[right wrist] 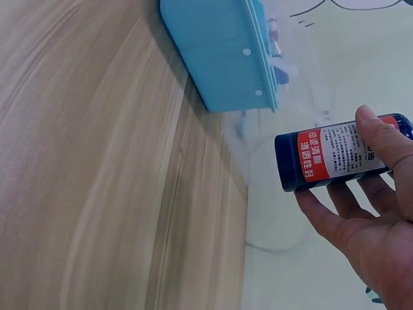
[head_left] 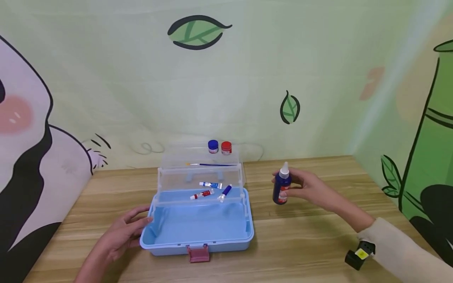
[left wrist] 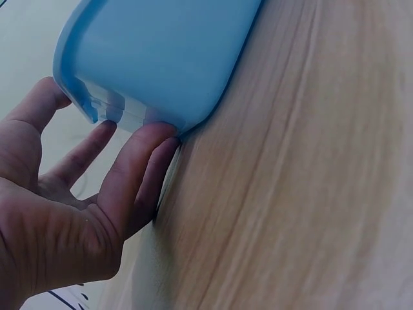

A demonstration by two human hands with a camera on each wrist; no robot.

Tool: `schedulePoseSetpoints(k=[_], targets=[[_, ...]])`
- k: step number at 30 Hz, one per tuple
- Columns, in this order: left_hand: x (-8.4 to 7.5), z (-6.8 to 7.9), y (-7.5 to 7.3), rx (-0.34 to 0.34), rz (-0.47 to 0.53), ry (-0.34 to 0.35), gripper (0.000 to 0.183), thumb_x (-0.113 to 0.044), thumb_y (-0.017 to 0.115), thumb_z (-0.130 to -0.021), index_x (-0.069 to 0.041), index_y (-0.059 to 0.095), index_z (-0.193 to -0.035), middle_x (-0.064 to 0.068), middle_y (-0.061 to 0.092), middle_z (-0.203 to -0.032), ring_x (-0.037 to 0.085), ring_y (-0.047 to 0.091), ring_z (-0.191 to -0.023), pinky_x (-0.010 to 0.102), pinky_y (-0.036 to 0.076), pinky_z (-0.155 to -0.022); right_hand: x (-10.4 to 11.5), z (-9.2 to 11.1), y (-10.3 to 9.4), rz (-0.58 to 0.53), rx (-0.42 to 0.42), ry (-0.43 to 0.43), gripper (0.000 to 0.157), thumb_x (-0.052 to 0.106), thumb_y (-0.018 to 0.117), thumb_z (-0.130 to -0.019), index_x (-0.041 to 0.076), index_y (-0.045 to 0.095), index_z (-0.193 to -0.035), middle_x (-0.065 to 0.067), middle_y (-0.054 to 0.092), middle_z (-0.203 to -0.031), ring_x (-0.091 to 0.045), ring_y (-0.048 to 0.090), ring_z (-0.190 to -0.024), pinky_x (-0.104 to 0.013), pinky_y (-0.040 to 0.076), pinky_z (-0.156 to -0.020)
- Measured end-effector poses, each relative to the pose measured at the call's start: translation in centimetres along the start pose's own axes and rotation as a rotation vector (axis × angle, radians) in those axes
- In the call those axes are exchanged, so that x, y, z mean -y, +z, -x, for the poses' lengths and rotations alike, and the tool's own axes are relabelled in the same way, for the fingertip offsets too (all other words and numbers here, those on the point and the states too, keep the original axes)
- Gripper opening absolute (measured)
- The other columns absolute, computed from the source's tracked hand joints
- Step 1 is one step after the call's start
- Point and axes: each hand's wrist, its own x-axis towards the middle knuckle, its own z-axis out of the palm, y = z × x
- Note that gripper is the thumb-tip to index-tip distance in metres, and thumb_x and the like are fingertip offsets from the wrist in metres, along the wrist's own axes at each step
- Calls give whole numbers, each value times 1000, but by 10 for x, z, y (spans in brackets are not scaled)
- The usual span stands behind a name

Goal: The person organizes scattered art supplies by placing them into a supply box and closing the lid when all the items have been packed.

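Note:
My right hand [head_left: 305, 185] grips a dark blue squeeze bottle [head_left: 281, 189] between thumb and fingers, to the right of the box. The bottle stands upright in the grip, with a white pointed nozzle on top; its red and white label [right wrist: 332, 152] shows in the right wrist view. On the other side, my left hand [head_left: 122, 232] has its fingertips against the left end of a light blue plastic box [head_left: 198, 226]. In the left wrist view, the fingers [left wrist: 135, 155] touch the outer wall and rim of that box. Its lid is raised.
A clear tray [head_left: 170, 182] stands raised in the box. Around it lie a blue paint tube [head_left: 210, 184], a red paint tube [head_left: 202, 194], a dark blue tube [head_left: 225, 192] and a paintbrush [head_left: 216, 164]. Behind are a blue jar [head_left: 213, 146] and a red jar [head_left: 226, 148]. A pink latch [head_left: 199, 254] hangs in front.

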Motion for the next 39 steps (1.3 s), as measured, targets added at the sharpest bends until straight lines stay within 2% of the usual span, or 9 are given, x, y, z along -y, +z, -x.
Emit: schedulePoseSetpoints(k=[6, 13, 21, 24, 27, 30, 34, 39], targets=[[-3, 0, 0, -7, -23, -6, 71, -28, 68, -99, -8, 33, -157, 28, 44, -150, 25, 69, -103, 49, 60, -82, 10, -2, 2, 12, 9, -19, 51, 10, 72, -94, 7, 54, -142, -17, 60, -141, -35, 57, -129, -34, 53, -100], [1, 0, 2, -14, 3, -2, 71, -29, 68, -99, -7, 33, -157, 12, 66, -129, 23, 71, -100, 48, 60, -80, 27, 1, 2, -8, 16, -29, 53, 14, 70, -97, 10, 50, -146, -15, 59, -142, -37, 54, -132, -36, 53, -100], [-1, 1, 3, -15, 2, 5, 72, -29, 69, -98, -5, 34, -157, 11, 66, -127, 24, 70, -99, 49, 60, -80, 51, -4, 2, -7, 21, -35, 61, 11, 73, -94, 12, 46, -149, -15, 60, -140, -37, 55, -131, -38, 55, -97], [-2, 2, 3, -22, 3, 0, 73, -29, 69, -98, -5, 33, -157, 12, 65, -129, 24, 70, -100, 49, 60, -81, 61, -10, 3, -2, 43, -52, 63, 8, 74, -92, 9, 42, -146, -18, 61, -138, -36, 58, -128, -42, 55, -98], [-4, 1, 4, -29, -6, -5, 74, -31, 70, -98, -6, 34, -157, 16, 63, -133, 24, 70, -101, 49, 60, -82, 74, -15, 4, 3, 80, -64, 56, 7, 74, -92, 5, 41, -137, -21, 63, -136, -36, 61, -124, -46, 55, -97], [-5, 1, 3, -22, -14, -3, 74, -31, 70, -98, -6, 33, -157, 18, 62, -135, 25, 70, -102, 50, 60, -82, 89, -21, 4, 35, 121, -74, 50, 7, 74, -93, 4, 43, -132, -21, 65, -132, -35, 62, -121, -47, 56, -94], [-4, 2, 1, -4, -13, 6, 74, -30, 68, -99, -5, 31, -158, 15, 65, -129, 24, 70, -101, 50, 60, -81, 105, -30, 7, 120, 154, -78, 50, 13, 74, -94, 7, 45, -133, -17, 66, -132, -34, 62, -121, -45, 58, -92], [-3, 2, 3, -9, 1, 2, 72, -28, 68, -99, -5, 33, -157, 12, 69, -120, 24, 71, -98, 49, 61, -80, 114, -38, 11, 186, 197, -89, 47, 20, 73, -95, 10, 47, -133, -13, 66, -132, -29, 62, -120, -42, 59, -90]])
